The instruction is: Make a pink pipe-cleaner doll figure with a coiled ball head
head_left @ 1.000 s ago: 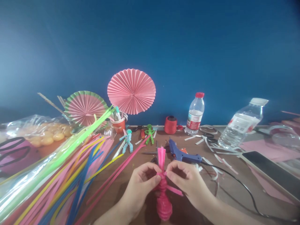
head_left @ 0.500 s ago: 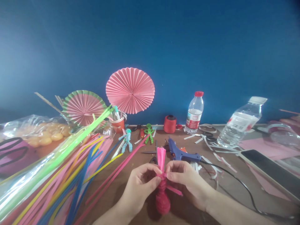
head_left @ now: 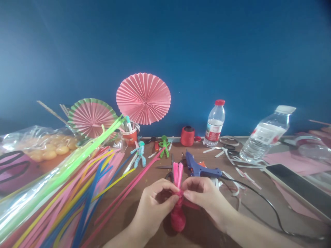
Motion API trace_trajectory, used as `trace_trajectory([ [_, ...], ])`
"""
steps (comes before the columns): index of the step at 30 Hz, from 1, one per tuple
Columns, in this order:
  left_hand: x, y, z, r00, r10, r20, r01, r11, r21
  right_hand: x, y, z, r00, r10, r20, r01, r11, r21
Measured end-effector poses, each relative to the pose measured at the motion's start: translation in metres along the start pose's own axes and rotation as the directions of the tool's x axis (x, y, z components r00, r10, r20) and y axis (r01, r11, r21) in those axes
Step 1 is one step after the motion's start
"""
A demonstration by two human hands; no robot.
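Note:
A figure of wound pink pipe cleaners (head_left: 178,220) is held between my two hands, low in the middle of the head view. Its rounded lower end points toward me, and straight pink stems rise from its top. My left hand (head_left: 157,203) pinches its neck between thumb and index finger. The fingertips of my right hand (head_left: 200,194) are closed at the same neck from the other side. A pink strand sticks out to the right below those fingers, partly blurred. Just behind lie a blue glue gun (head_left: 203,169) and dark scissors (head_left: 165,167).
Loose colourful pipe cleaners (head_left: 88,193) cover the left. Behind stand a blue figure (head_left: 140,154), green figure (head_left: 164,146), red spool (head_left: 187,136), upright bottle (head_left: 215,124) and pink fan (head_left: 143,98). Rightward are a tilted bottle (head_left: 267,134), phone (head_left: 297,189) and the gun's cable (head_left: 263,203).
The pink figure's rounded end has shifted slightly left and up. Its top stems have spread apart a little, and the side strand is now lower and blurred. Both hands keep their pinch.

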State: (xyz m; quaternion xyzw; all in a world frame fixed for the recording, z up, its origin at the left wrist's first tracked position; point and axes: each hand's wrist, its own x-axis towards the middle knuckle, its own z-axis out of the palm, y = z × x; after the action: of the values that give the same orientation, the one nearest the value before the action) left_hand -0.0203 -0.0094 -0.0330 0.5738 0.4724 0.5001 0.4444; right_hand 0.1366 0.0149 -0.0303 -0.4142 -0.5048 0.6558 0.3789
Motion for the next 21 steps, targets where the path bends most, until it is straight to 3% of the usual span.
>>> trace_trajectory([
  [6, -0.0006, 0.0, 0.0001, 1.0, 0.026, 0.004, -0.026, 0.999, 0.04, 0.0001, 0.0005, 0.0009, 0.999, -0.003, -0.05, -0.002, 0.995, -0.098],
  [21, -0.0005, -0.0019, -0.0008, 1.0, 0.011, 0.02, -0.012, 0.998, 0.069, 0.0002, 0.0003, 0.001, 0.999, 0.016, -0.035, -0.019, 0.996, -0.092],
])
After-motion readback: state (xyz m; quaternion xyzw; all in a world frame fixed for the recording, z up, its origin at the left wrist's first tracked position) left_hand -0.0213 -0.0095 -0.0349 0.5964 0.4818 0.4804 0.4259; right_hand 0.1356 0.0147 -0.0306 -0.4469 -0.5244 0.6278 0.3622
